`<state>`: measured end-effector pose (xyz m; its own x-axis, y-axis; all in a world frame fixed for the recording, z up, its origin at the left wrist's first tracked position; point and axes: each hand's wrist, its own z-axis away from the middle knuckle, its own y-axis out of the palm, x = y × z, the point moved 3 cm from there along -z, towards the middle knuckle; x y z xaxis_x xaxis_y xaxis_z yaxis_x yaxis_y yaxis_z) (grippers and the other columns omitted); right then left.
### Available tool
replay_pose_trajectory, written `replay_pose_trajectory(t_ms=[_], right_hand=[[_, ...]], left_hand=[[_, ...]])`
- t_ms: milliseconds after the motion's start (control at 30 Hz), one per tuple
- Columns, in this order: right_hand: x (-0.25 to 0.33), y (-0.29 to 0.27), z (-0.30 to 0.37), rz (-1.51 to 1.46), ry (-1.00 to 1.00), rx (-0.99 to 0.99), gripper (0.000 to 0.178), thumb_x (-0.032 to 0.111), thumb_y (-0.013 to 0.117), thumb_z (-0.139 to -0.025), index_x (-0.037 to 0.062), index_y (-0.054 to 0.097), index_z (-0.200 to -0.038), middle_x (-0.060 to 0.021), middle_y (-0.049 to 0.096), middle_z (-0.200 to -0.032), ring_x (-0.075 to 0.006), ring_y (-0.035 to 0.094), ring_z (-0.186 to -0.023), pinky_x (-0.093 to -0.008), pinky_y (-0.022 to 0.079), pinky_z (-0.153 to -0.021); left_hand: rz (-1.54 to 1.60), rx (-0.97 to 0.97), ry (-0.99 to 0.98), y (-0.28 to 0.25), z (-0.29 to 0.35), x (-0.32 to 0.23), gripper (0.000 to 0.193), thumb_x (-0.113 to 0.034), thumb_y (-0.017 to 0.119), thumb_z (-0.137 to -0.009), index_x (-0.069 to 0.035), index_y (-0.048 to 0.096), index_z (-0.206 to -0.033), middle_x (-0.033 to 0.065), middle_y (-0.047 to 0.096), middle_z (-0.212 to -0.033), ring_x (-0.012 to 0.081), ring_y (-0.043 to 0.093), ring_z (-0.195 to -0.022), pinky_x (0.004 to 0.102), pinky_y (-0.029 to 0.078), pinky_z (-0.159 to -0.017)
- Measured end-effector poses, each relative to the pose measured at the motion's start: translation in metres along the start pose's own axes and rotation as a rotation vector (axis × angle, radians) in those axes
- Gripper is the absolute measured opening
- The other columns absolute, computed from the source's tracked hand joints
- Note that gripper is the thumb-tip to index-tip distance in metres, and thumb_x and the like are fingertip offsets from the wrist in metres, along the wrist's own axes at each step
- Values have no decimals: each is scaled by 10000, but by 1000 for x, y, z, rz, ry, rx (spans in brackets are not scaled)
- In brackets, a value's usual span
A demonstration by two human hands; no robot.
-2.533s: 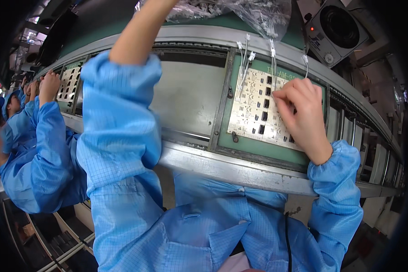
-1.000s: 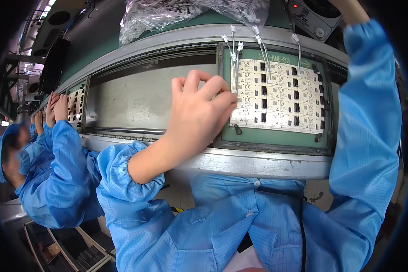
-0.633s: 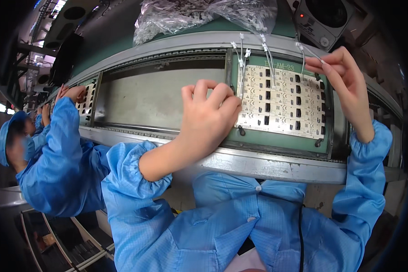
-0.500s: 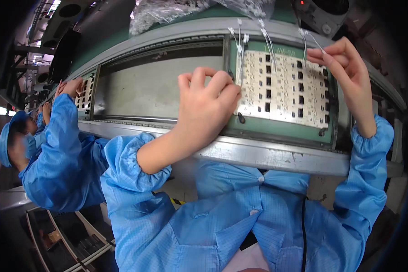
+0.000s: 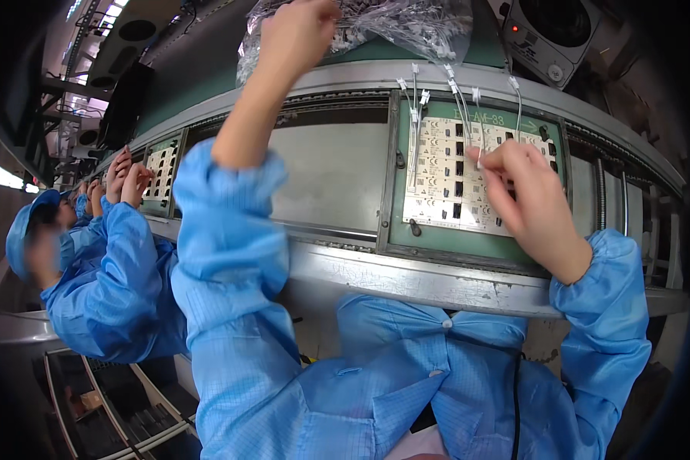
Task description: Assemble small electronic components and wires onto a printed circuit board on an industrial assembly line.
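My right hand (image 5: pixel 529 195) is over the circuit board panel (image 5: pixel 437 207), its thumb and fingers pinched on the lower end of a white cable (image 5: pixel 478 115). A small connector tops that cable. My left hand (image 5: pixel 295 38) reaches to the far side, fingers bent together at the clear plastic bag (image 5: pixel 414 31) of white cables; anything between its fingertips is hidden. The pale panel, with rows of black parts, lies in a green fixture (image 5: pixel 406 234). Several other white cables (image 5: pixel 414 146) lie on the panel's left and middle, their connector ends past its far edge.
A metal rail (image 5: pixel 406 272) runs along the near side of the conveyor line. Left of the fixture is a grey flat section (image 5: pixel 330 169). A dark fan unit (image 5: pixel 552 38) stands at the far right. At left a co-worker in blue (image 5: pixel 115 284) handles another panel (image 5: pixel 161 165).
My left hand has left the panel's left edge and moved up to the bag. My right hand has come down and left onto the panel with a cable. The view has shifted slightly.
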<state>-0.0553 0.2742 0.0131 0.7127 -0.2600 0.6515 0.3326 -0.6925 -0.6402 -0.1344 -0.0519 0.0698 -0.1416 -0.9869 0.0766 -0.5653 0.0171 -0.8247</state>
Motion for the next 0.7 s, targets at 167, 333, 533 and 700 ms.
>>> replay_pose_trajectory(t_ms=[167, 333, 533, 700], right_hand=[[-6, 4, 0, 167, -117, -36, 80, -11, 673, -841, 16, 618, -892, -82, 583, -845, -263, 545, -789, -366, 408, -771], [-5, -1, -8, 128, -4, 45, 75, 6, 682, -839, 47, 631, -877, -43, 543, -813, -223, 525, -777, -337, 346, -785], [-5, 1, -11, 190, 2, 25, 68, 31, 690, -836, 55, 627, -847, -20, 543, -808, -189, 532, -786, -320, 327, -823], [-3, 3, -14, 185, 72, 34, 52, 35, 674, -841, 65, 632, -844, -20, 552, -812, -182, 534, -788, -324, 321, -831]], left_hand=[[284, 158, -54, 74, -50, 64, 188, -227, 625, -871, -111, 733, -973, 166, 725, -956, 371, 698, -899, 477, 544, -776], [-206, 350, 5, 86, -65, 67, 189, -239, 672, -851, -125, 750, -982, 159, 726, -995, 376, 698, -913, 468, 546, -789], [345, 9, -223, 65, -61, 68, 228, -205, 638, -905, -25, 720, -1019, 145, 726, -807, 216, 693, -688, 346, 537, -653], [760, -165, -371, 38, -60, 69, 221, -144, 654, -919, 58, 652, -1009, 144, 747, -894, 157, 689, -780, 306, 532, -678]])
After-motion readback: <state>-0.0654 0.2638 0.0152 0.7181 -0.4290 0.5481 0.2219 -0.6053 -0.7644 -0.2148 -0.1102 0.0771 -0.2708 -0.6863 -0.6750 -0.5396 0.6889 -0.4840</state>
